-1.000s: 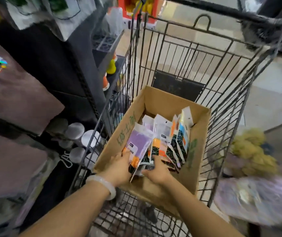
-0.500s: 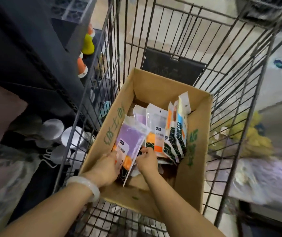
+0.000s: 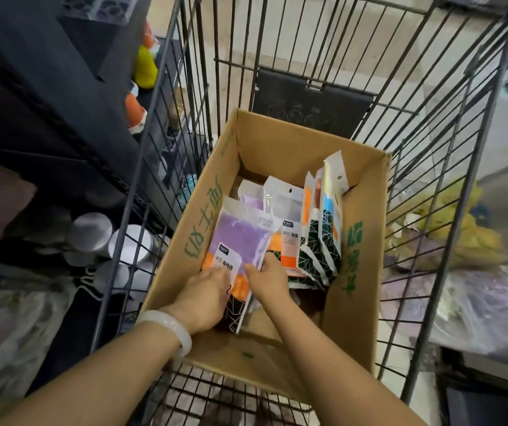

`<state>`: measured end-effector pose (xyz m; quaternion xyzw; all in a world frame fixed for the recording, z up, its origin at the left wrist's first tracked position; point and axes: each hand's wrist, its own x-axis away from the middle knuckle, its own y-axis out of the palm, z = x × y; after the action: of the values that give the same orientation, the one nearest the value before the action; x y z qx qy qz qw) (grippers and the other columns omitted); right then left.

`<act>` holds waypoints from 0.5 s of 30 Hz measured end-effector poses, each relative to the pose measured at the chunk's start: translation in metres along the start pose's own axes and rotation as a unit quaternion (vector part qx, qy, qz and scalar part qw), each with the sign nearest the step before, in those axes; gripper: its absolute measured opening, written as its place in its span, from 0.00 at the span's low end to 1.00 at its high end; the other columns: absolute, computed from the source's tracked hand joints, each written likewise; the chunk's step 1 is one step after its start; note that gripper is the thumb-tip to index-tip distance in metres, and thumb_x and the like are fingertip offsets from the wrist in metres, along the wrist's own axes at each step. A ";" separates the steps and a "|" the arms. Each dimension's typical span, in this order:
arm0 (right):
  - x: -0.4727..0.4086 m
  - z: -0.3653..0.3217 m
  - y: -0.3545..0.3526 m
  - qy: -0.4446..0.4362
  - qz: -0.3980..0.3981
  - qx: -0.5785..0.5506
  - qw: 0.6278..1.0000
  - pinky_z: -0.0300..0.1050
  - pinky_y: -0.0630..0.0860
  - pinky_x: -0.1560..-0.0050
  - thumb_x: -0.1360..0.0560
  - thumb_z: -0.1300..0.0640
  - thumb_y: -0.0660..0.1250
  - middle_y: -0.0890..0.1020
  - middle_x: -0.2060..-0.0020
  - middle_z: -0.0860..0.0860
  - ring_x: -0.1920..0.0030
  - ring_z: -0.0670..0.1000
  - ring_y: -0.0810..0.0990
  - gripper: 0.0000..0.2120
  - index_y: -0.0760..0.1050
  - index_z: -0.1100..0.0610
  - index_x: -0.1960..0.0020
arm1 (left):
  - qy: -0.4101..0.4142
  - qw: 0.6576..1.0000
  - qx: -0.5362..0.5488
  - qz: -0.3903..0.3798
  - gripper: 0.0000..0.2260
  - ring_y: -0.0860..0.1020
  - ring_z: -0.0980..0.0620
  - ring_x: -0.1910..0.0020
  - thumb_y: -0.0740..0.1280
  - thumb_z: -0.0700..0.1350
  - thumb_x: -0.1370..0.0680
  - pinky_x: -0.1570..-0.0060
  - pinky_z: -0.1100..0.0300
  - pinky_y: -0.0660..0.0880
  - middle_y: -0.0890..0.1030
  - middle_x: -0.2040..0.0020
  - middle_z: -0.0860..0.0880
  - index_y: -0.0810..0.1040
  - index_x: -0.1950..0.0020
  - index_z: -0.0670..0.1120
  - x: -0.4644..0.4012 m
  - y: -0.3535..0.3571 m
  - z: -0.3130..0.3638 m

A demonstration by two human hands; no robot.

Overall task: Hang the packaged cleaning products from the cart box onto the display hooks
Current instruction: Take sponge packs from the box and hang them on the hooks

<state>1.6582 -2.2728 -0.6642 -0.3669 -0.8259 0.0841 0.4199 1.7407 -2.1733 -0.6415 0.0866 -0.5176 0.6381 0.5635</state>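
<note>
Packets of cleaning sponges stand on edge in the cardboard box point(image 3: 277, 139) inside the wire cart point(image 3: 462, 149), and I have both hands down among them. From my head camera, the purple packet point(image 3: 240, 238) now sits apart from the row, tilted toward me, where half a second ago it leaned closer to the others. My left hand point(image 3: 206, 298) curls round its lower edge; my right hand point(image 3: 266, 276) pinches its right side with thumb and fingertips. The remaining packets point(image 3: 317, 235) lean against the box's right wall. I judge this one is separated and ready to lift out; no display hooks show here.
</note>
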 end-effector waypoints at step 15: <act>0.010 -0.014 -0.110 -0.066 0.171 -0.083 0.979 0.37 0.75 0.62 0.26 0.53 0.66 0.80 0.62 0.46 0.59 0.45 0.79 0.03 0.76 0.51 0.58 | -0.025 0.900 0.433 0.039 0.17 0.80 0.43 0.45 0.69 0.37 0.25 0.40 0.43 0.74 0.81 0.43 0.41 0.73 0.37 0.40 -0.017 -0.039 0.056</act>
<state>1.6056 -2.3469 -0.5996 -0.5304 -0.7808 0.1098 0.3114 1.7510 -2.2331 -0.6060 0.3174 -0.2071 0.8185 0.4318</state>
